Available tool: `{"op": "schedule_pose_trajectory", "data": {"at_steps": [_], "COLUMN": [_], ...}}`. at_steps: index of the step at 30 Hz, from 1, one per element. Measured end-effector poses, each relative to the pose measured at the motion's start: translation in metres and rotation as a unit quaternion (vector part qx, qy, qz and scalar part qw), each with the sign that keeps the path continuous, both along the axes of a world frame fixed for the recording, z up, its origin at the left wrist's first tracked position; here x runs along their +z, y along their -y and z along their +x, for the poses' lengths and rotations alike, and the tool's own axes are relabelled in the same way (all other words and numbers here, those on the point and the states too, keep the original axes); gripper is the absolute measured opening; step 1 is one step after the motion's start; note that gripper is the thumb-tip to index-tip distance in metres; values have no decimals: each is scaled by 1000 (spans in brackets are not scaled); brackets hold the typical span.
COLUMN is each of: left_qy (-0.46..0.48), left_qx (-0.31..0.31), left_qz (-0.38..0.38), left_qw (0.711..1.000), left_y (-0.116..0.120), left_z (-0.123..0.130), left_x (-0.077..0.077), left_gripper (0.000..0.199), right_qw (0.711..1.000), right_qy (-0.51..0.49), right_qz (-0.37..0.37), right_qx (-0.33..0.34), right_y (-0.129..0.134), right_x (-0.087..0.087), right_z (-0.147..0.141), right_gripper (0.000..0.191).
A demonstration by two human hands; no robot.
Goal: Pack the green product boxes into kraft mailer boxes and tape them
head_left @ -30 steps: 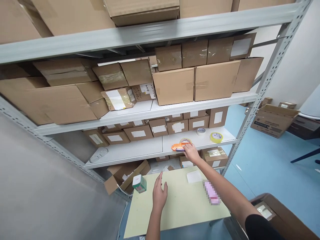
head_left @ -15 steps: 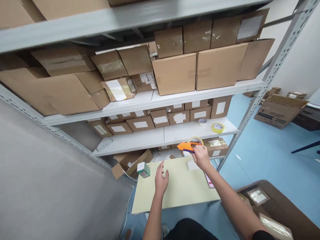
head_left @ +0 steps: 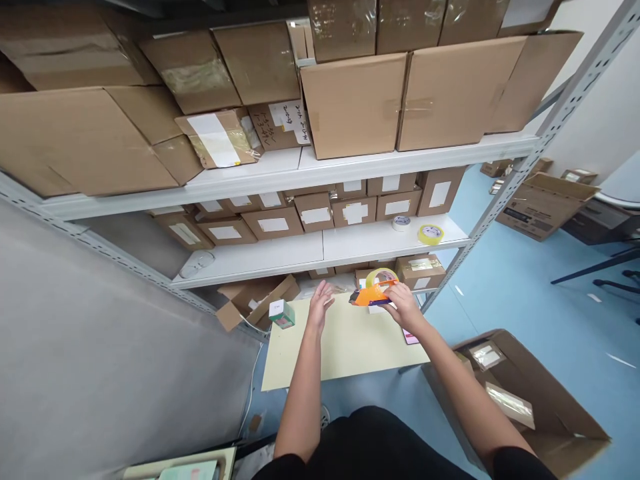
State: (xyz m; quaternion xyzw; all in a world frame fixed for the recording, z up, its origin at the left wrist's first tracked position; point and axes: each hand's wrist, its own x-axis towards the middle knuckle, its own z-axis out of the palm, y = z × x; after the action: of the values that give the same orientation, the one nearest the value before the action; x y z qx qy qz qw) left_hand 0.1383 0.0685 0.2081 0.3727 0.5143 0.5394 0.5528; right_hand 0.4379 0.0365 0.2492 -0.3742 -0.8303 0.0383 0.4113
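Observation:
My right hand (head_left: 401,305) grips an orange tape dispenser (head_left: 369,295) with a yellow-edged roll of clear tape (head_left: 382,277) on it, above the back right part of a pale yellow table (head_left: 345,347). To its left, my left hand (head_left: 320,305) is raised with its fingers apart and holds nothing. A small green and white box (head_left: 282,314) stands at the table's back left corner. A pink-edged flat item (head_left: 411,338) lies at the right edge, partly behind my right forearm.
A metal shelf (head_left: 280,257) full of cardboard boxes rises behind the table. Two tape rolls (head_left: 431,233) rest on its middle level. An open carton (head_left: 565,407) with packages stands at the lower right. Another open box (head_left: 257,300) sits at the table's left.
The view has tilted and shifted, showing more of the floor and my body. My left hand has moved forward, its fingers still apart. The dispenser stays in my right hand, now showing its dark front end.

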Motion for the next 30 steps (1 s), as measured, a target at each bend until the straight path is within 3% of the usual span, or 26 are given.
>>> {"op": "schedule_pose_trajectory", "data": {"at_steps": [3, 5, 11, 15, 18, 21, 25, 28, 30], "left_qy": [64, 59, -11, -86, -128, -137, -42, 80, 101], "left_qx": [-35, -21, 109, 153, 111, 51, 52, 79, 94], "left_qz": [-55, -53, 13, 56, 44, -23, -164, -248, -265], "left_qw": [996, 997, 994, 983, 985, 989, 984, 962, 954], "left_y": [-4, 0, 14, 24, 32, 44, 60, 70, 75], "left_z": [-9, -11, -13, -19, -15, -2, 12, 3, -9], "left_x": [-6, -11, -18, -19, -30, -52, -79, -86, -87], "left_gripper": [59, 53, 43, 40, 40, 35, 37, 45, 48], "right_qw": [999, 999, 998, 994, 984, 959, 924, 895, 885], "right_qy": [-21, -26, 1, 40, 57, 80, 89, 89, 77], "right_qz": [-23, -27, -58, -93, -153, -237, -323, -388, -415], "right_qx": [11, 22, -6, -35, -77, -137, -184, -199, -199], "right_y": [4, 6, 6, 2, 0, 2, 8, 14, 18], "right_x": [-6, -11, -39, -83, -127, -171, -213, -235, -247], "right_z": [1, 2, 8, 11, 9, 1, -7, -3, 1], "right_gripper": [14, 14, 17, 17, 16, 15, 23, 24, 27]}}
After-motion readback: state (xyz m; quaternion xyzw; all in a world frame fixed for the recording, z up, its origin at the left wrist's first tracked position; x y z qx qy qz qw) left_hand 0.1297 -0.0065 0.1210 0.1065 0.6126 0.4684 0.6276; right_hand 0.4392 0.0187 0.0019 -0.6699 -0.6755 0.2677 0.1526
